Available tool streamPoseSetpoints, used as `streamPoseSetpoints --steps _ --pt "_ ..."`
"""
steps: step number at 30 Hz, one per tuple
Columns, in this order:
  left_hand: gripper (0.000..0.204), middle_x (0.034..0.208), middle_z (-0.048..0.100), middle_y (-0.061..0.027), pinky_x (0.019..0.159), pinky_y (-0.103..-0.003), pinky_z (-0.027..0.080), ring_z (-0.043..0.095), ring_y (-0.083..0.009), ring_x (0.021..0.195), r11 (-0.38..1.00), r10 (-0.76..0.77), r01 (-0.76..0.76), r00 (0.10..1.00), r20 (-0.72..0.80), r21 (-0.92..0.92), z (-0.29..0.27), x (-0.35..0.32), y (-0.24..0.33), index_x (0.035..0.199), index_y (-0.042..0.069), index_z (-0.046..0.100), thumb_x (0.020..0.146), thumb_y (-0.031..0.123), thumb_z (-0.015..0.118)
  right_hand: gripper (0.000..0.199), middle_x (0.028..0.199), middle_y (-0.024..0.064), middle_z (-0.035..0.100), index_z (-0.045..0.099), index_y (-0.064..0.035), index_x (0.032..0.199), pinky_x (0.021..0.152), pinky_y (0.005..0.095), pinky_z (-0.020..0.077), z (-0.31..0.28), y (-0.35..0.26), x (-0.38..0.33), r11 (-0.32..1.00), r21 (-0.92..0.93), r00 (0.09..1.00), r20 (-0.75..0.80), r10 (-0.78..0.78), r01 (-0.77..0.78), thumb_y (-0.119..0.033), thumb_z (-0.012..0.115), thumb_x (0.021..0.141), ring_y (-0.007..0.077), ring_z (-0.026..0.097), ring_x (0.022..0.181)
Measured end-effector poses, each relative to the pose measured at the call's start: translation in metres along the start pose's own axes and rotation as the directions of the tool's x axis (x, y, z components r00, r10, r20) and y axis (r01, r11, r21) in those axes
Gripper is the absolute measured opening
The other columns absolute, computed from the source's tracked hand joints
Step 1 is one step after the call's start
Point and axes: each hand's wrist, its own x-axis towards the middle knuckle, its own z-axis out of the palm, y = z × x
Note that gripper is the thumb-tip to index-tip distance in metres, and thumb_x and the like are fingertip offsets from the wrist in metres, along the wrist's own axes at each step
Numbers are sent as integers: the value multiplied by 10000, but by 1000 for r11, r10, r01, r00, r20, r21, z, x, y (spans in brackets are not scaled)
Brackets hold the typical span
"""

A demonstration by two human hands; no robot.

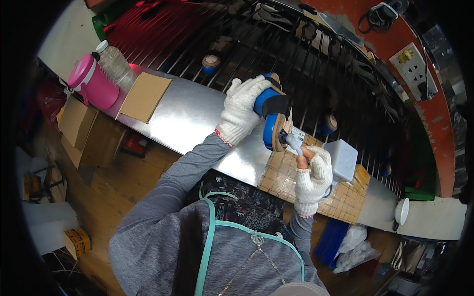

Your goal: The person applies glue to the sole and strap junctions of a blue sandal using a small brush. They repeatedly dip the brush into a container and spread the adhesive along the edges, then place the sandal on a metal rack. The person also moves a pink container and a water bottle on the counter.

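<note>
A big rack of metal rods (180,61) sits behind a long, shiny counter (185,121). On the counter, a brown mat with crossed lines (281,172) lies near the person's right side. Over on the left stand a fat pink jug (101,86) and a clear bottle (118,66), with a flat piece of cardboard (145,97) just beside them. A boxy white tub (340,160) is near the right hand (316,172). The left hand (242,111), in a white glove, is wrapped tight around a blue shoe (272,132) with a dark strap, held up above the counter. The right hand wears a glove too, but its thumb and finger poke out bare, pinched on a small brush (295,144). The dark brush tip is at the shoe's tan edge, though it is hard to tell if they touch. The step in hand looks like brushing that edge. The next move seems to call for a steady left hand and a light, careful stroke.
</note>
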Motion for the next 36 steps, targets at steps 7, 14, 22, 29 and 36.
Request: streamPoseSetpoints --steps 7,14,22,29,36 --pt "564 1099 727 -76 989 -377 518 651 -264 1166 953 -292 301 860 418 46 -17 8 33 1208 192 635 702 204 883 205 974 103 699 765 -50 1007 804 346 503 -14 1 27 989 -54 991 11 -137 137 -78 794 806 259 640 930" --pt "783 1127 724 -133 946 -401 568 705 -310 1059 915 -241 401 631 738 -44 -29 9 41 1318 153 591 607 127 917 198 941 109 706 764 -42 984 789 348 500 -23 -3 52 979 3 978 52 -203 203 -73 794 791 252 648 899" --pt "878 1141 720 -145 929 -388 578 702 -277 1057 602 -60 777 278 959 -187 -48 3 44 1319 37 582 509 -9 918 197 940 111 706 763 -41 974 786 343 495 -22 11 47 979 41 977 71 -200 198 -109 800 793 253 643 892" --pt "789 1124 705 -218 876 -375 606 701 -281 1057 414 116 895 131 985 -168 -47 -12 45 1275 -62 573 548 -101 877 206 948 110 704 763 -45 968 784 354 502 -25 24 28 989 45 983 114 -146 142 -91 803 771 263 640 909" --pt "751 1146 686 -221 886 -404 630 687 -315 1102 174 190 985 -27 981 -7 -40 -23 47 1271 -49 580 579 -245 798 212 959 102 703 770 -58 953 768 354 505 -39 30 27 968 -65 959 168 -230 243 -55 816 746 262 639 913"
